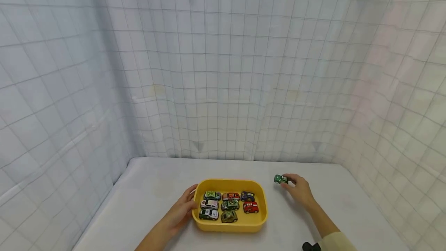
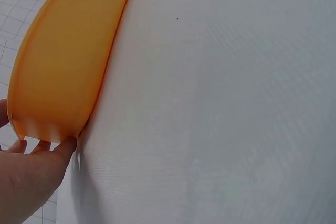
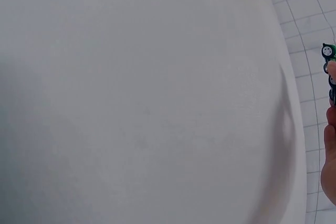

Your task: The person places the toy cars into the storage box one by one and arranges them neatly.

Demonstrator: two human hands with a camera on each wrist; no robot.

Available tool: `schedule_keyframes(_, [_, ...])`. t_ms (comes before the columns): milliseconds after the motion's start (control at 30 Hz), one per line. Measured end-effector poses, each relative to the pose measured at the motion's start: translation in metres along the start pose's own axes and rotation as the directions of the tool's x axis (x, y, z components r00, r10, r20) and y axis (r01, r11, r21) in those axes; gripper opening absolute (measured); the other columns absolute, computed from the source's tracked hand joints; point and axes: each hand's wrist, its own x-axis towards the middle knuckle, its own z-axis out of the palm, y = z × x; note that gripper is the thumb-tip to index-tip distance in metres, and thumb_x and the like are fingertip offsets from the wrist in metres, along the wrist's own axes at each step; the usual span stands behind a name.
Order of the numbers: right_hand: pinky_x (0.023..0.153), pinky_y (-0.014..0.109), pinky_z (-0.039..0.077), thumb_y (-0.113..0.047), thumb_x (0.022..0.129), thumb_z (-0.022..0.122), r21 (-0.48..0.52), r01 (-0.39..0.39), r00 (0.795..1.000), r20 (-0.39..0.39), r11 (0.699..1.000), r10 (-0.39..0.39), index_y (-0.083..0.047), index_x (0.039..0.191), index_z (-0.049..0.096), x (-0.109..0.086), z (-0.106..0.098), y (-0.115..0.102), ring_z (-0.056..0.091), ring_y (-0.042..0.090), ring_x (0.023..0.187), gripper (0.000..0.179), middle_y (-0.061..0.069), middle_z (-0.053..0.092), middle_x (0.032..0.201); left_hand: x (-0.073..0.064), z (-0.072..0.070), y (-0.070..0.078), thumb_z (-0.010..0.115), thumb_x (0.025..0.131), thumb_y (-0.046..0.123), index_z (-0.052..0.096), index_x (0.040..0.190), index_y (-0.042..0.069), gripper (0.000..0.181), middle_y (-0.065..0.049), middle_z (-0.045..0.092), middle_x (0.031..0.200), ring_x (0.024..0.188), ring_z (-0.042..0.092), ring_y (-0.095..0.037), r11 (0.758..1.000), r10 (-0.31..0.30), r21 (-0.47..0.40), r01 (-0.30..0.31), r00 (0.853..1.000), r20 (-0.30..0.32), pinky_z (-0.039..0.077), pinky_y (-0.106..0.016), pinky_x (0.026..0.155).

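Observation:
A yellow tray (image 1: 230, 227) sits on the white table with several small toy cars inside, among them a red car (image 1: 250, 207) and a white-and-green one (image 1: 208, 214). My left hand (image 1: 179, 210) holds the tray's left end, its fingers and thumb around the outer wall; the left wrist view shows the thumb and fingertips against the tray wall (image 2: 63, 56). To the right of the tray, my right hand (image 1: 299, 191) pinches a green toy car (image 1: 280, 179) between thumb and fingers. In the right wrist view, only part of this hand (image 3: 329, 166) and the car's wheels appear at the right edge.
White cloth with a grid pattern (image 1: 223, 69) hangs behind the table and along both sides. The white tabletop (image 1: 150, 189) spreads around the tray. A small black object (image 1: 311, 246) shows by the right sleeve at the bottom edge.

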Motion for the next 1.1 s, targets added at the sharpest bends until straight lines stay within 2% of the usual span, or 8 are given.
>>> schedule_keyframes(200, [0.105,0.055,0.044,-0.009,0.091,0.077,0.014,0.053,0.998,-0.022,0.999,-0.052,0.003,0.126,0.069,-0.004,0.005,-0.013,0.062,0.040,0.119,0.037,0.019,0.069,0.122,-0.001,0.002,0.001,0.054,0.091,-0.001,0.018,0.164,0.008,0.082,-0.028,0.009,0.168,0.151,0.018,-0.047,1.000,0.016,-0.003,-0.016,1.000,0.011,0.025,-0.058,0.117])
schedule_keyframes(467, [0.102,0.054,0.047,-0.010,0.090,0.080,0.048,0.148,0.989,0.002,0.988,-0.148,-0.002,0.122,0.072,-0.015,0.017,-0.035,0.065,0.033,0.113,0.034,0.010,0.070,0.118,-0.003,0.002,-0.001,0.054,0.091,-0.002,0.017,0.165,0.008,0.083,-0.027,0.008,0.168,0.151,0.017,-0.048,1.000,0.009,0.002,-0.009,1.000,-0.003,0.027,-0.059,0.116])
schedule_keyframes(600, [0.102,0.054,0.047,-0.008,0.088,0.081,0.074,0.162,0.986,0.015,0.984,-0.164,-0.006,0.120,0.073,-0.020,0.023,-0.047,0.065,0.031,0.113,0.033,0.006,0.070,0.117,0.000,0.005,0.000,0.053,0.092,-0.001,0.018,0.165,0.009,0.081,-0.026,0.010,0.169,0.151,0.019,-0.047,1.000,0.025,0.000,-0.025,1.000,0.001,0.024,-0.059,0.117])
schedule_keyframes(767, [0.101,0.056,0.048,-0.008,0.088,0.081,0.098,0.195,0.979,0.040,0.976,-0.199,-0.009,0.118,0.073,-0.029,0.030,-0.063,0.065,0.028,0.112,0.031,0.000,0.070,0.115,0.001,0.006,-0.001,0.052,0.093,-0.001,0.018,0.164,0.008,0.080,-0.026,0.011,0.169,0.151,0.021,-0.046,1.000,0.021,0.003,-0.021,1.000,0.005,0.027,-0.058,0.116])
schedule_keyframes(933, [0.100,0.055,0.049,-0.016,0.090,0.080,0.122,0.259,0.958,0.098,0.958,-0.271,-0.012,0.117,0.074,-0.034,0.036,-0.075,0.065,0.023,0.110,0.027,-0.004,0.070,0.115,0.002,0.005,0.000,0.053,0.092,0.000,0.019,0.164,0.009,0.080,-0.026,0.011,0.169,0.151,0.020,-0.047,1.000,0.018,0.004,-0.018,1.000,-0.015,0.027,-0.059,0.116])
schedule_keyframes(1100, [0.100,0.053,0.049,-0.026,0.092,0.079,0.168,0.300,0.922,0.202,0.939,-0.331,-0.015,0.118,0.075,-0.040,0.043,-0.083,0.065,0.021,0.112,0.028,-0.006,0.070,0.117,0.001,0.003,-0.001,0.052,0.092,-0.001,0.019,0.164,0.008,0.080,-0.026,0.010,0.169,0.151,0.020,-0.048,1.000,0.012,-0.001,-0.012,1.000,-0.020,0.026,-0.059,0.116])
